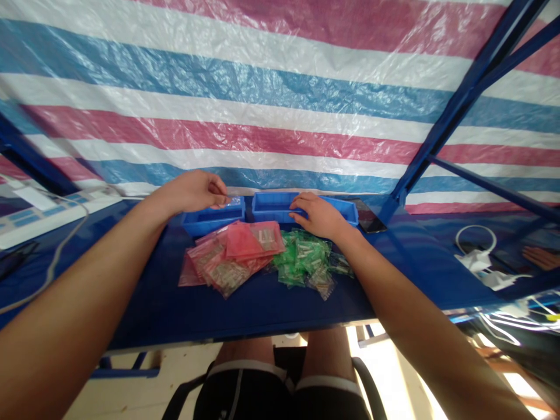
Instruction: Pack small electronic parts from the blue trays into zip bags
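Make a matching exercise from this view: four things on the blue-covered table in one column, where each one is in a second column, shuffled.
Things:
1. left hand
2. right hand
3. pink plastic bags
4. smartphone

Places:
A. beside the right end of the right blue tray
B. resting over the near rim of the right blue tray
C. piled in front of the left blue tray
D. fingertips at the right end of the left blue tray

Pairs: 1-D, 2-B, 3-C, 4-A
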`<state>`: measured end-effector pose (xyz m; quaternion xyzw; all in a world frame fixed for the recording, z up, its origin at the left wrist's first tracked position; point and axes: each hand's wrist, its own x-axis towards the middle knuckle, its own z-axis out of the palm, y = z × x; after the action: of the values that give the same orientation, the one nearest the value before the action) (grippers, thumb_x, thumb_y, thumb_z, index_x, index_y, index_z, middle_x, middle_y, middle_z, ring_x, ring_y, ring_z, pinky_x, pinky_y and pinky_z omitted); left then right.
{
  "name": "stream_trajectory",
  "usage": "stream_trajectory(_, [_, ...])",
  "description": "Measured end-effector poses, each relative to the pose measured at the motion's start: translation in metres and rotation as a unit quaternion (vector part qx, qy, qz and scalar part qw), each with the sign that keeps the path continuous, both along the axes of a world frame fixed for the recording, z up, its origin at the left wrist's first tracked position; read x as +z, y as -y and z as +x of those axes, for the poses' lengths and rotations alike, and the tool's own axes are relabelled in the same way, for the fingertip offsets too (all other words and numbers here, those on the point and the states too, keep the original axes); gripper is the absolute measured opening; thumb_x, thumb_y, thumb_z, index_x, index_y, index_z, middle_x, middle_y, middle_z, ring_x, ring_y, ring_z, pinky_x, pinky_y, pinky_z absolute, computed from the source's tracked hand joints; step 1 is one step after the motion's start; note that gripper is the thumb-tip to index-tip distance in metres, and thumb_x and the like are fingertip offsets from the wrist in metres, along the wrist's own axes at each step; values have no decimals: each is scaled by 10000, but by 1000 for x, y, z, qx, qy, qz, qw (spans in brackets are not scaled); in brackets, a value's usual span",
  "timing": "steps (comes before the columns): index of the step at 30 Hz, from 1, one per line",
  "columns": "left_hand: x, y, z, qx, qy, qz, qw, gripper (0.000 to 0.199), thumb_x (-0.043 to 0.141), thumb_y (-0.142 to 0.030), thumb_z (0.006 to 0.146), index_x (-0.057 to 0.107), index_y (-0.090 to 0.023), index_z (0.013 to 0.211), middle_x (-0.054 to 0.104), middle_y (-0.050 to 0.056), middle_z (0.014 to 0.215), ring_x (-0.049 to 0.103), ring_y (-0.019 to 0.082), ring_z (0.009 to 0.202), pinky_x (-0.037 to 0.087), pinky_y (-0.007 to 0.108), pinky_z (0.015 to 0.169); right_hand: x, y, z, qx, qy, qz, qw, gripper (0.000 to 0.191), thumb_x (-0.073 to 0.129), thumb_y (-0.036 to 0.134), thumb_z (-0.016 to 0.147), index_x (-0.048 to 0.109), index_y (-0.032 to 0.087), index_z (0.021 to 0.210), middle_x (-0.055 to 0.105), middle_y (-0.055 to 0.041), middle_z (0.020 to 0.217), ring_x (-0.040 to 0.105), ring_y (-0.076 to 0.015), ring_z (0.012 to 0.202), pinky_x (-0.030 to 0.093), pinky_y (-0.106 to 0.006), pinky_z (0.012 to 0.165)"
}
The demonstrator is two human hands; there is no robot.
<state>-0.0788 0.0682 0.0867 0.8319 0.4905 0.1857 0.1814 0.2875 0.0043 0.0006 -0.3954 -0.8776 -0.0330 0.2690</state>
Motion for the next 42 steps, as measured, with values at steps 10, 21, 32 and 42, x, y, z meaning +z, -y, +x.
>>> stream_trajectory(10, [6,78,82,-124,34,-14,992,463,667,-600,930,732,-188,1130,812,88,1066,761,250,961,589,348,855,1,1,0,-7,-31,12,999,279,590,340,1090,701,179,1289,735,-152,1271,669,-318,1232,520,-480,1139])
stream_trajectory(21, [-18,139,59,-156,-111,92,977,660,574,-716,1016,653,-304,1525,598,89,1609,551,330,1486,369,430,1307,5,6,-3,-8,-39,18,999,296,547,369,1115,694,200,1307,742,-143,1282,670,-324,1250,510,-479,1154])
stream_trajectory(32, [-82,164,8,-49,-138,124,981,709,493,-663,1069,410,-367,1708,423,37,1759,360,338,1640,289,537,1367,8,11,-8,4,-40,16,999,330,535,403,1121,693,189,1317,748,-149,1305,670,-324,1266,511,-494,1173])
stream_trajectory(42, [-101,179,22,21,-113,131,985,679,435,-623,1094,403,-343,1711,421,45,1760,354,371,1646,298,588,1361,21,29,-28,55,-39,26,997,402,472,449,1143,665,221,1413,731,-132,1366,647,-327,1327,502,-528,1200])
